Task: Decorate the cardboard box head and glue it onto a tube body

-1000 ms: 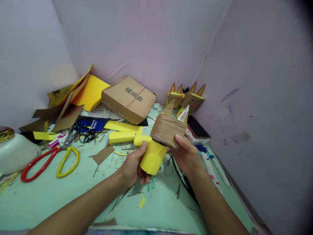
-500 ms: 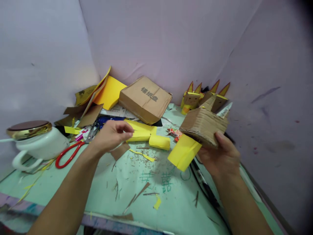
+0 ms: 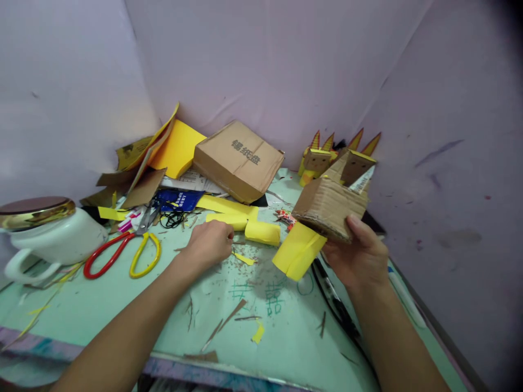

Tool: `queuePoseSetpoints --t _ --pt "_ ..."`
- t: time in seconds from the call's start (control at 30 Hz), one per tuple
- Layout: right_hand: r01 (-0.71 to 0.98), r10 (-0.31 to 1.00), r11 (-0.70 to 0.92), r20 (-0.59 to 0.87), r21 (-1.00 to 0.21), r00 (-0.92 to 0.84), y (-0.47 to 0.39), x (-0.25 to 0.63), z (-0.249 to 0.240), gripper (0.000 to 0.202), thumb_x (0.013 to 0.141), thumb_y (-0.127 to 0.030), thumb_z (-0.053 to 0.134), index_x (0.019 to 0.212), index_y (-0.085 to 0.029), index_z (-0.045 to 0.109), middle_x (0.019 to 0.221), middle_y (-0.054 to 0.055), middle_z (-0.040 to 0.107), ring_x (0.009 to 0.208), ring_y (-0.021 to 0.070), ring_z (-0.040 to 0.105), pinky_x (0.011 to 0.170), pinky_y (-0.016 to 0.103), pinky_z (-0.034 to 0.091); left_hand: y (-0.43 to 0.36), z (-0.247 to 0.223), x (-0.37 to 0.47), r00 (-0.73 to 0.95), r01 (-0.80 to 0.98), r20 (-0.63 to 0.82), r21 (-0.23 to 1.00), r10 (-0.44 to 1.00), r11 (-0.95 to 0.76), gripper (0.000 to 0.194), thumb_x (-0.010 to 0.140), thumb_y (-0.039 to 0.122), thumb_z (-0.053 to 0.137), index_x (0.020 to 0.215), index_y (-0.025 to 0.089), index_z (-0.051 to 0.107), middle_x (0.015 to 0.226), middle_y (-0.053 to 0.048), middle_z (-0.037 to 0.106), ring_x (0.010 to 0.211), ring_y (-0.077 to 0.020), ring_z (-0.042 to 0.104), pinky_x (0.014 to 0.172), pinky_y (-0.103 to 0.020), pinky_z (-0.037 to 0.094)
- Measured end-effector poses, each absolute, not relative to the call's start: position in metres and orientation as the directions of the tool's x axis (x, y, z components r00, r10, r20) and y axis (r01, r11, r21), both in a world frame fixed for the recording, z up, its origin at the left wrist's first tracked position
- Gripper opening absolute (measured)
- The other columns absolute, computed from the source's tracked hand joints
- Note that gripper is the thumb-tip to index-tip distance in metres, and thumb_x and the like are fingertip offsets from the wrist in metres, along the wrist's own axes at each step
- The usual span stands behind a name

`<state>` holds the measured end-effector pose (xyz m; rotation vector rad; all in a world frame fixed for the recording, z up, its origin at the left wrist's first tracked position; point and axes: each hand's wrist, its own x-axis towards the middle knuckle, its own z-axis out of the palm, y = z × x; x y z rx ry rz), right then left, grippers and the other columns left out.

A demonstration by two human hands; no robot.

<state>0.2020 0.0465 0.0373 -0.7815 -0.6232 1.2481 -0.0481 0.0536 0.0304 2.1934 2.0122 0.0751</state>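
My right hand [image 3: 359, 253] grips a small cardboard box figure [image 3: 329, 204] with two pointed ears, holding it above the table. A yellow paper tube [image 3: 298, 250] sticks out below the box. My left hand [image 3: 210, 242] is low over the tabletop, its fingers curled closed; whatever they hold, if anything, is hidden. Just beyond its knuckles lies a yellow paper roll [image 3: 262, 232], with a flat yellow strip [image 3: 224, 206] behind. A thin yellow scrap [image 3: 244, 259] is beside the fingertips.
Scissors [image 3: 141, 234] with red and yellow handles and a lidded white mug [image 3: 61, 239] stand left. A cardboard box [image 3: 239, 158] and yellow card sheets [image 3: 180, 147] lean at the back. Two finished-looking cardboard figures [image 3: 318, 160] stand back right. A black cable [image 3: 339, 305] runs along the right.
My left hand has moved right and down to the table, its fingers curling closed, uncovering the scissors' yellow handle. The small cardboard piece there is now hidden. My right hand still holds the box figure.
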Motion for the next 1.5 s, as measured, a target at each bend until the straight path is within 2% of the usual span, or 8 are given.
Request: queuePoseSetpoints --t 0.17,0.3,0.47,0.53,0.57,0.67,1.13,1.5 --pt "-0.577 0.991 0.058 -0.022 -0.815 0.131 0.046 0.198 0.035 0.041 0.062 -0.032 0.075 0.102 -0.023 0.072 0.107 0.002 0.075 0.101 0.0268 0.066 0.081 0.037 0.056 0.052 0.021 -0.034 0.186 0.982 -0.072 0.060 0.980 -0.182 0.021 0.072 0.013 0.052 0.073 0.022 0.072 0.074 -0.010 0.074 0.071 -0.0293 0.068 0.058 -0.031 0.040" --pt "-0.560 0.994 0.097 0.047 -0.823 0.104 0.045 0.195 0.032 0.037 0.066 -0.030 0.074 0.103 -0.024 0.071 0.101 0.000 0.075 0.096 0.0241 0.067 0.074 0.032 0.055 0.052 0.022 -0.036 0.281 0.960 -0.030 0.001 0.959 -0.281 0.020 0.062 0.004 0.054 0.065 0.019 0.067 0.063 -0.010 0.071 0.061 -0.0281 0.066 0.052 -0.030 0.035" --pt "-0.554 0.994 0.091 0.040 -0.827 0.103 0.047 0.195 0.025 0.022 0.067 -0.033 0.075 0.087 -0.023 0.072 0.084 0.000 0.074 0.083 0.0229 0.066 0.062 0.029 0.051 0.039 0.032 -0.039 0.360 0.932 0.237 -0.046 0.902 -0.360 0.023 0.073 0.004 0.047 0.079 0.018 0.065 0.075 -0.008 0.070 0.064 -0.0245 0.065 0.050 -0.029 0.033" --pt "-0.557 0.996 0.070 0.032 -0.828 0.078 0.047 0.192 0.025 0.020 0.067 -0.034 0.074 0.083 -0.023 0.071 0.080 0.001 0.073 0.083 0.0241 0.066 0.065 0.031 0.051 0.029 0.039 -0.032 0.443 0.883 0.467 -0.083 0.765 -0.461 0.025 0.078 0.003 0.044 0.082 0.018 0.064 0.085 -0.009 0.069 0.070 -0.0226 0.064 0.054 -0.029 0.037" --pt "-0.557 0.997 0.060 0.028 -0.828 0.066 0.046 0.191 0.025 0.021 0.066 -0.035 0.074 0.082 -0.022 0.071 0.080 0.001 0.074 0.084 0.0249 0.066 0.068 0.033 0.051 0.023 0.043 -0.026 0.504 0.822 0.627 -0.139 0.594 -0.552 0.025 0.080 0.003 0.043 0.080 0.017 0.064 0.083 -0.008 0.069 0.069 -0.0214 0.063 0.055 -0.029 0.039" --pt "-0.556 0.998 0.043 0.016 -0.830 0.053 0.044 0.186 0.027 0.025 0.063 -0.035 0.076 0.084 -0.022 0.071 0.086 0.002 0.074 0.089 0.0266 0.067 0.079 0.037 0.051 0.011 0.052 -0.006 0.576 0.686 0.773 -0.280 0.266 -0.672 0.022 0.086 0.007 0.043 0.082 0.016 0.062 0.072 -0.005 0.067 0.061 -0.0195 0.059 0.054 -0.029 0.040" --pt "-0.564 0.998 0.044 0.061 -0.825 -0.011 0.038 0.175 0.022 0.038 0.065 -0.034 0.079 0.100 -0.022 0.071 0.105 0.003 0.074 0.105 0.0279 0.064 0.099 0.042 0.045 0.020 0.046 0.015 0.630 0.660 0.764 -0.433 0.139 -0.614 0.020 0.089 0.006 0.043 0.085 0.010 0.062 0.071 -0.010 0.072 0.057 -0.0214 0.064 0.051 -0.032 0.041" --pt "-0.576 0.998 0.038 0.065 -0.817 -0.026 0.036 0.174 0.024 0.033 0.066 -0.035 0.078 0.096 -0.021 0.072 0.104 0.003 0.074 0.101 0.0272 0.066 0.095 0.039 0.050 0.017 0.044 0.010 0.664 0.642 0.723 -0.420 0.191 -0.641 0.017 0.082 0.008 0.048 0.088 0.012 0.064 0.058 -0.002 0.064 0.050 -0.0180 0.054 0.048 -0.033 0.034"
